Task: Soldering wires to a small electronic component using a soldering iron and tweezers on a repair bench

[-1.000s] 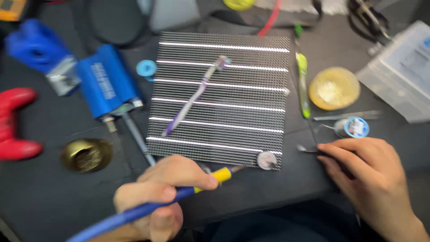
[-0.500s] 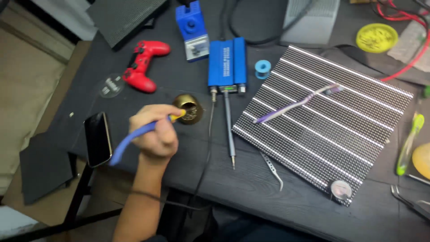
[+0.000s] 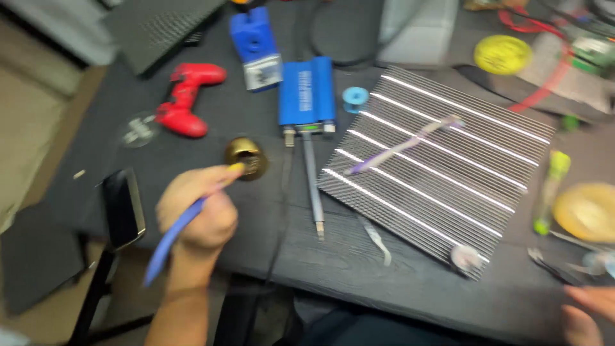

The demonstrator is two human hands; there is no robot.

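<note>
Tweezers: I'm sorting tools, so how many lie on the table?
2: one tweezers beside the striped panel's near edge, another by the right hand. Blur may hide more.

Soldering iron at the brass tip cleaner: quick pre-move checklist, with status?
1. Grip on the soldering iron: left hand is wrapped around its blue handle. Ok.
2. Tip at the brass tip cleaner: the yellow collar points at it, but blur hides whether they touch. Cannot tell.
3. Right hand away from the tip: it is at the far lower right edge, holding nothing visible. Ok.
4. Phone secure: it lies at the table edge beside the left hand. Not ok.
5. Striped panel free for work: a purple toothbrush lies on it. Not ok.
</note>
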